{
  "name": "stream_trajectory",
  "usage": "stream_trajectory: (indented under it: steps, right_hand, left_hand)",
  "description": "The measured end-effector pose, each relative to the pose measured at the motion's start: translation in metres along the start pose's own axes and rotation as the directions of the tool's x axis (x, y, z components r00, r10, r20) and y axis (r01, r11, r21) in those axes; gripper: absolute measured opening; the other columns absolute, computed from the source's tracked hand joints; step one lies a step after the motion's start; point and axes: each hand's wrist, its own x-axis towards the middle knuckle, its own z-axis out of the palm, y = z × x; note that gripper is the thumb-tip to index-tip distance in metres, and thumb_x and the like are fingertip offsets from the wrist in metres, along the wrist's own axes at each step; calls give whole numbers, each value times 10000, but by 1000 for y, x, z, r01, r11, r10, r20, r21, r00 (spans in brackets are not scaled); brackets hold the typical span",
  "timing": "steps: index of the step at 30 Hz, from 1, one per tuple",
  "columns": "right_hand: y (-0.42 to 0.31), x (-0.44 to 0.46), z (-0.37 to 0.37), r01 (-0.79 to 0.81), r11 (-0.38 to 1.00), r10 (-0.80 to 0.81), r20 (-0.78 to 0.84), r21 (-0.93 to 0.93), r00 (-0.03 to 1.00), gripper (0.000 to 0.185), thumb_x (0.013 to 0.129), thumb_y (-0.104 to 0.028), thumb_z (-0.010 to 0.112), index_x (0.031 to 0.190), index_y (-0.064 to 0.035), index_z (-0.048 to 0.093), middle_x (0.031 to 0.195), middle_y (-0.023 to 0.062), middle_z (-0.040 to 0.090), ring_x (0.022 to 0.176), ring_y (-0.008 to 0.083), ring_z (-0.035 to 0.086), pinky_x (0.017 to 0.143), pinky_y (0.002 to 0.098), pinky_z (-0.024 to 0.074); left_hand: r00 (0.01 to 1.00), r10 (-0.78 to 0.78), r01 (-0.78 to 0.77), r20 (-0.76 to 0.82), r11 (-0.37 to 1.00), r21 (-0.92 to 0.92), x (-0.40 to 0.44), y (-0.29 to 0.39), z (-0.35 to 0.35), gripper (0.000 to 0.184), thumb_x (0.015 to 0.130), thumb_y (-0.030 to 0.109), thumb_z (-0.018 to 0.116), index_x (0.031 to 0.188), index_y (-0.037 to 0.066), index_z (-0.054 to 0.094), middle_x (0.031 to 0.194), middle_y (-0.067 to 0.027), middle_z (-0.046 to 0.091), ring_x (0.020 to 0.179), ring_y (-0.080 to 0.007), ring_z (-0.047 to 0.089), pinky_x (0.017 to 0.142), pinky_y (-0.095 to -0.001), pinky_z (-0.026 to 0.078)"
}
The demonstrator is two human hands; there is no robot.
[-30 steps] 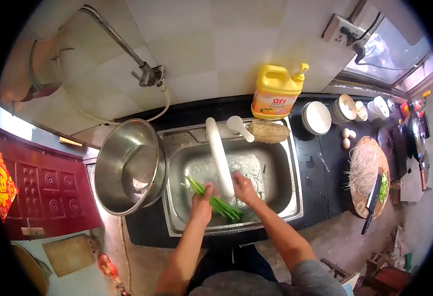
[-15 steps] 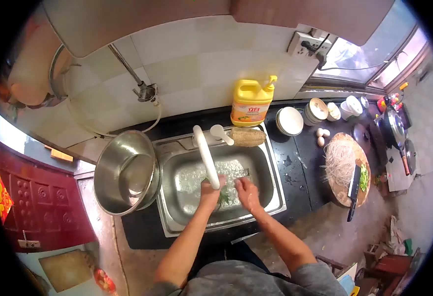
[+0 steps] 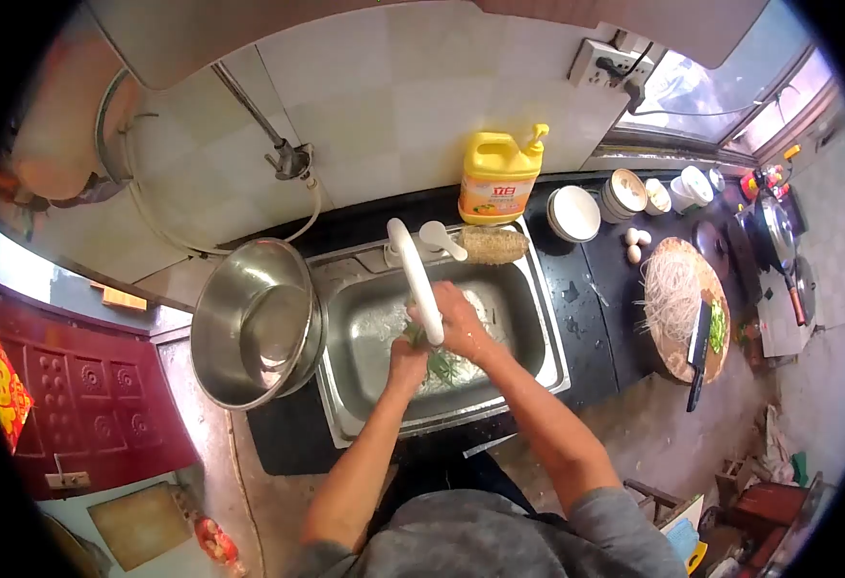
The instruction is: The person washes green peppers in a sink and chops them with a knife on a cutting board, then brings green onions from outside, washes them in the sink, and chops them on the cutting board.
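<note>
Over the steel sink [image 3: 345,409], my left hand [image 3: 406,364] is closed around a small bunch of leafy greens [image 3: 442,367], whose leaves stick out to the right below the tap. My right hand [image 3: 459,320] reaches across just behind the white tap [image 3: 416,275], its fingers curled against the upper end of the bunch. The spout hides part of those fingers. Water splashes on the sink floor beneath both hands.
Left of the sink stands a large steel pot [image 3: 254,328]. Behind are a yellow detergent jug [image 3: 499,178] and a dried loofah [image 3: 494,245]. To the right are stacked bowls [image 3: 574,214], eggs [image 3: 633,253] and a round board [image 3: 671,358] with noodles, chopped greens and a knife [image 3: 699,352].
My right hand has moved up and left, from apart on the right to the greens behind the tap. My left hand still holds the bunch. The view has shifted slightly.
</note>
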Motion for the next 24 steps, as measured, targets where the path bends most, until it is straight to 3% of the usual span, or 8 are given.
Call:
stream_trajectory:
  steps: [5,9,12,14,15,18,19,24]
  right_hand:
    - [23,17,-6,-6,982,-37,-224,-189,974,343,871,-232,607,1156,-45,634,1269,165,593,1289,388,450,1070,476,354]
    - [61,-24,-7,35,853,48,145,-521,988,509,798,-223,669,1271,-60,575,1263,170,597,1286,397,450,1054,475,364]
    - [-2,-41,-18,-45,999,47,79,-17,996,568,797,-238,688,1317,-59,541,1246,174,601,1261,406,463,1041,471,372]
    - [-24,-47,4,-144,955,78,249,258,965,548,831,-266,675,1324,-69,542,1263,181,590,1239,399,475,1038,477,364]
    - [-27,-55,13,-102,995,94,259,18,961,516,869,-272,647,1325,-63,529,1190,225,610,1135,415,548,969,479,422]
    - [-19,-57,22,-392,914,303,471,103,828,546,872,-264,641,1350,-51,487,1086,269,625,1024,436,597,876,476,473]
    - [-12,-64,41,-195,957,142,238,216,961,489,877,-243,619,1299,-22,508,992,287,635,961,449,617,813,472,495]
    - [-32,-75,14,-504,810,395,356,301,847,421,859,-228,539,1215,-4,553,1027,253,654,984,383,629,857,442,479]
  left_hand:
    - [990,46,-86,-131,945,-316,-10,17,-15,249,994,274,569,1050,33,597,958,-92,690,907,-180,635,871,-332,479]
    - [995,48,-82,-82,879,-470,-25,63,-43,239,1008,303,561,954,74,517,938,-103,645,892,-220,645,842,-377,525]
    - [990,90,-136,-108,814,-564,-29,80,-49,261,1021,312,530,938,65,516,884,-127,651,880,-245,652,849,-390,521]
    - [996,68,-94,-64,734,-672,-31,86,-46,262,1022,313,529,921,71,520,874,-139,664,851,-243,656,834,-388,505]
    - [995,59,-102,-85,714,-693,-33,86,-39,277,1011,331,547,943,63,527,870,-141,658,859,-249,654,827,-389,506]
    - [976,51,-187,-212,691,-698,-38,67,-20,301,1003,349,560,949,53,541,874,-132,657,871,-246,652,832,-384,504]
    - [974,11,-148,-228,793,-592,-39,62,-13,312,1001,352,567,950,44,557,886,-124,659,850,-231,641,820,-368,499]
    - [966,-45,-178,-253,589,-788,-38,66,18,363,995,376,579,788,101,464,668,2,419,611,-139,421,604,-306,415]
